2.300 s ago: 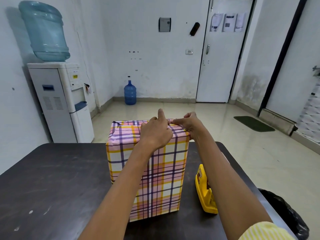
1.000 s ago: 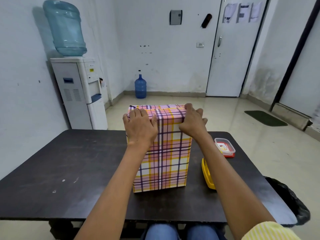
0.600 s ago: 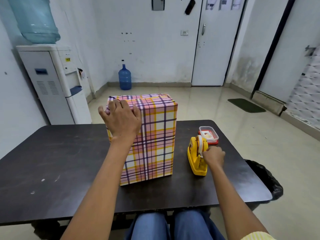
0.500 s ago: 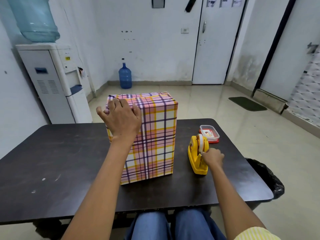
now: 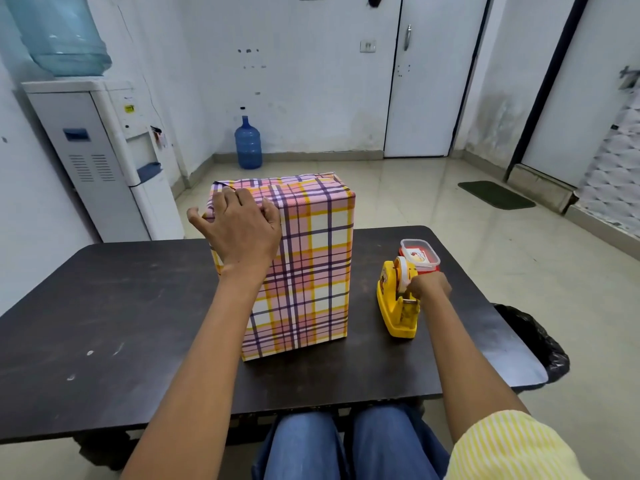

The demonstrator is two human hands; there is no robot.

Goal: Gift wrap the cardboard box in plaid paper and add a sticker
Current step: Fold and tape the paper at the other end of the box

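The plaid-wrapped box [image 5: 311, 265] stands upright on the worktop [image 5: 121, 323], the left grip [image 5: 242, 230] spread over its top-left edge. The right grip [image 5: 427, 287] pinches at the yellow tape dispenser [image 5: 391, 306] beside the box, with a lidded red container [image 5: 420, 254] just behind.

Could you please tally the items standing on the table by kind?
box: 1
tape dispenser: 1
tub: 1
Total: 3

Scuffed white walls [image 5: 311, 81], pale glossy floor [image 5: 415, 202]; water cooler [image 5: 97, 161] left, blue bottle [image 5: 248, 143] far wall, white door [image 5: 426, 98], green mat [image 5: 495, 195], dark tabletop [image 5: 121, 323].
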